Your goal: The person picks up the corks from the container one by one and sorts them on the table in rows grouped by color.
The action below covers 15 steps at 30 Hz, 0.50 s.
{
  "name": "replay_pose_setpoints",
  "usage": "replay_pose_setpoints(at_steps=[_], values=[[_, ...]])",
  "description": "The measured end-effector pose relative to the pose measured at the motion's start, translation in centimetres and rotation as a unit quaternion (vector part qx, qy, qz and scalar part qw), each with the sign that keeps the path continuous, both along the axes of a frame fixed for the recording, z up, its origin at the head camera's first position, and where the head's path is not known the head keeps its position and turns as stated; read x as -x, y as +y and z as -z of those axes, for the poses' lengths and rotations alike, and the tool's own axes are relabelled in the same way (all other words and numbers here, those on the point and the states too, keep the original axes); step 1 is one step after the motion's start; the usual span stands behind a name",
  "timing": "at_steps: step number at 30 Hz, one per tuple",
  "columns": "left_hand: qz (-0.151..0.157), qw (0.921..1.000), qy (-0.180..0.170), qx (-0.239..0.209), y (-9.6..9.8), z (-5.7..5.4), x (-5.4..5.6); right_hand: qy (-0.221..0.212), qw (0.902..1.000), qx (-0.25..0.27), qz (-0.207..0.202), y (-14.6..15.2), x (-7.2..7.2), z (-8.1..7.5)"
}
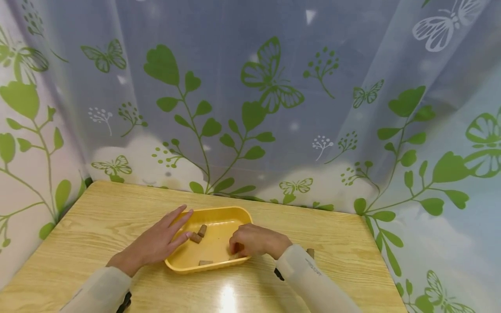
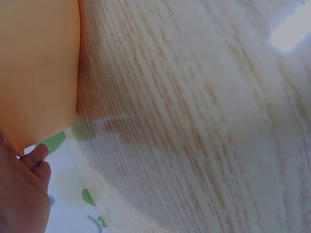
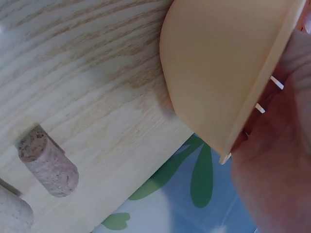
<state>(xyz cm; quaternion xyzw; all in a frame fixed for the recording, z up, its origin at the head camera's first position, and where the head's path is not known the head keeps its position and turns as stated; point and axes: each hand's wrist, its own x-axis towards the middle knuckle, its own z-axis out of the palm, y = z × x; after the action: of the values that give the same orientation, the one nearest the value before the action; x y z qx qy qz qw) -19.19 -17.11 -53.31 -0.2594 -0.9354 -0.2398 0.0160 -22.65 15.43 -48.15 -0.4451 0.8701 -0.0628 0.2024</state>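
A yellow plastic tray [image 1: 213, 212] stands on the table. Inside it, two brown corks [image 1: 202, 230] lie together at the left, and another cork [image 1: 205, 262] lies by the near wall. My left hand [image 1: 158, 239] lies over the tray's left rim with its fingers extended; the thumb tip is right beside one cork. Over the right end of the tray, my right hand [image 1: 254, 240] reaches down with bent fingers and appears to pinch a cork [image 1: 236, 256] near the floor, mostly hidden by the fingers. In the right wrist view the tray wall [image 3: 218, 63] hides those fingertips.
On the table right of the tray stands a cork [image 3: 48, 162], with a second cork [image 3: 13, 211] beside it at the view's edge. The wood-grain table [image 1: 340, 269] ends at a patterned curtain [image 1: 235, 108] behind and at both sides.
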Motion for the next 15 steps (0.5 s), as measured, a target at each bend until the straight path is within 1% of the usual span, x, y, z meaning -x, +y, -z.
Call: replay_pose_setpoints(at_steps=[4,9,12,15], values=[[0.000,1.0000,-0.002,-0.001,0.0,-0.1,-0.1,-0.014,0.9995,0.023,0.013,0.1,0.0,0.4],[0.000,1.0000,-0.003,-0.003,0.1,-0.3,-0.2,-0.034,0.9968,0.057,0.045,0.4,0.1,0.3],[0.001,1.0000,-0.006,-0.003,0.1,-0.3,-0.2,-0.037,0.9946,0.073,0.065,0.7,0.1,-0.1],[0.000,1.0000,-0.008,-0.003,0.1,-0.4,-0.2,-0.038,0.9920,0.090,0.080,1.0,0.0,-0.8]])
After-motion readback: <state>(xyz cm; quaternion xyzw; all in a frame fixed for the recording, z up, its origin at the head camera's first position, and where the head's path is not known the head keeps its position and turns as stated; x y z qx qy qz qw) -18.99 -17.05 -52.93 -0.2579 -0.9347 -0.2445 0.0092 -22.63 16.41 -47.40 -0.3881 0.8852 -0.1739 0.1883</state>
